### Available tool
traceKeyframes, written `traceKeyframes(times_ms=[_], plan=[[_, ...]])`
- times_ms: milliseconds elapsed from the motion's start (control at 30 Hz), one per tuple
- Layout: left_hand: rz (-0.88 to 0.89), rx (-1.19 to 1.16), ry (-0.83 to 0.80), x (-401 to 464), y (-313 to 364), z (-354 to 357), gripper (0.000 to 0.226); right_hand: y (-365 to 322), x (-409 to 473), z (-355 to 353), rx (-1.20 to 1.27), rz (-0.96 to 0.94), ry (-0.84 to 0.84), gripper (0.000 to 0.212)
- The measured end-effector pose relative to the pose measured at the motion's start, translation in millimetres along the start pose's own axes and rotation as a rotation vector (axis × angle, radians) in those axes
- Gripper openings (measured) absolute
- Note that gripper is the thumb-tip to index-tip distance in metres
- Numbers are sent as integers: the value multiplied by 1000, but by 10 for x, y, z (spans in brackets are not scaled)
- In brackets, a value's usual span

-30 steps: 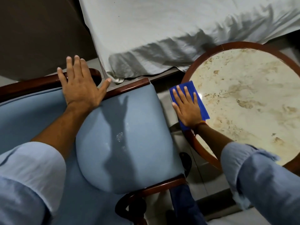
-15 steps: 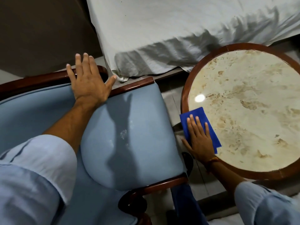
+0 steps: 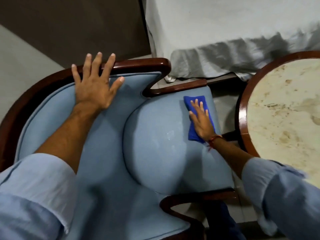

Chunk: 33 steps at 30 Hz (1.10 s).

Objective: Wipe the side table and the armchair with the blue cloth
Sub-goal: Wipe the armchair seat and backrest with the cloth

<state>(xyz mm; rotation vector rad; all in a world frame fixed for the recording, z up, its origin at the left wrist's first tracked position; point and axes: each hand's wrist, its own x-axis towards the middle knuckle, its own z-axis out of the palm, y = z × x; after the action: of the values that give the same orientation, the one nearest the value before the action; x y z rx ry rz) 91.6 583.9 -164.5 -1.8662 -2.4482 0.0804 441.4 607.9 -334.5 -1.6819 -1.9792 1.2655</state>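
The armchair [image 3: 155, 153] has light blue upholstery and a dark wooden frame. It fills the left and middle of the view. My right hand [image 3: 201, 121] lies flat on the folded blue cloth [image 3: 194, 103] and presses it onto the far right part of the seat cushion. My left hand [image 3: 94, 85] rests spread and flat on the upper backrest, its fingers over the wooden rail. The round side table [image 3: 284, 104], marble-topped with a dark wooden rim, stands to the right of the chair.
A bed with a hanging white sheet [image 3: 225, 40] stands just beyond the chair and the table. A narrow strip of tiled floor [image 3: 223, 108] separates chair and table. A dark wall panel [image 3: 78, 23] is at upper left.
My right hand has carried the blue cloth off the side table's left rim and onto the armchair's seat. My left hand has shifted along the backrest rail. The view has swung left.
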Motion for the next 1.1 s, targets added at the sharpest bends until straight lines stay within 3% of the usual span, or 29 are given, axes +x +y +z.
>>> traceKeyframes(times_ms=[133, 267, 433, 533, 600, 767, 833, 1000, 1100], plan=[[-61, -52, -17, 16, 41, 90, 78, -279, -50, 899, -370, -186, -79, 57], [-32, -50, 6, 65, 122, 59, 80, -338, -533, 1472, -669, -579, -203, 65], [-37, -46, 4, 19, 136, 65, 80, 228, -1193, 1397, -760, -824, -369, 61], [-39, -51, 7, 33, 142, 49, 80, 692, -1468, 950, -814, -799, -419, 61], [-36, -44, 3, 26, 142, 61, 82, 890, -1504, 630, -827, -682, -387, 61], [-18, -10, 19, 22, 135, 112, 90, 597, -808, 260, -682, -175, -82, 63], [-17, -1, 15, 34, 124, 130, 91, 334, -348, 304, -623, -91, -2, 61], [-6, 15, 9, 50, 124, 148, 96, -309, 340, 755, -603, -71, 63, 57], [-11, 1, 16, 59, 137, 152, 98, -521, 156, 1151, -686, -283, -24, 58]])
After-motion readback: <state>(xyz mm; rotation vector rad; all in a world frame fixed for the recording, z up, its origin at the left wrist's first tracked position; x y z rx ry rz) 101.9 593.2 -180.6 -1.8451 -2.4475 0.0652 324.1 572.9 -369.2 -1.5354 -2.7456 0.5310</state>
